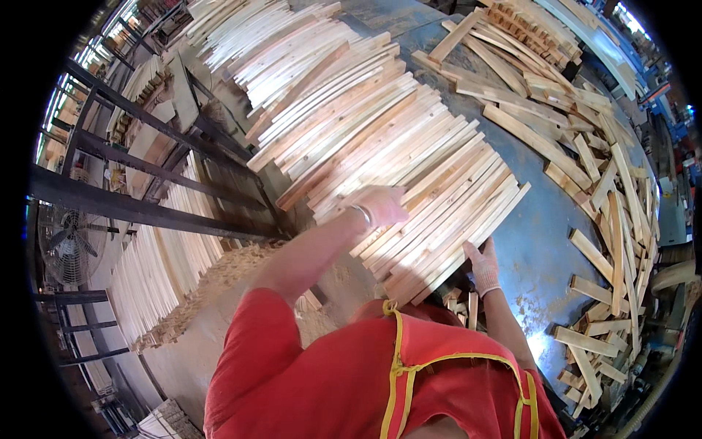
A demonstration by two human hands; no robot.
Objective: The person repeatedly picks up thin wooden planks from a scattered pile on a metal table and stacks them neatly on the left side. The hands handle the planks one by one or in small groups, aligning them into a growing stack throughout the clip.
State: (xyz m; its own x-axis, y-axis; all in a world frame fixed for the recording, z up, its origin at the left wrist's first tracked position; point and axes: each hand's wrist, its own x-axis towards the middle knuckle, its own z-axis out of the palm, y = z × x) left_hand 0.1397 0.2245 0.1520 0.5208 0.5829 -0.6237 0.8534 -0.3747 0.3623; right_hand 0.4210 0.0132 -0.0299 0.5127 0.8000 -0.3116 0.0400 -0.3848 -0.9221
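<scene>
A long row of pale wooden strips [446, 194] lies side by side on a blue-grey metal table [537, 241]. My left hand [378, 205], in a light glove, is over the strips toward their left ends. Its fingers point right and look spread, though bright light washes out their detail. At the near right edge of the row, my right hand [483, 268], also gloved, is beside the outermost strip. The thumb stands apart from the fingers, and no strip is visibly enclosed in that hand.
Loose wooden pieces [585, 183] lie heaped along the table's right side. On the left are a dark metal frame [146, 208], a fan [69, 241] and stacked strips [150, 274]. Short offcuts [459, 304] sit below my right hand.
</scene>
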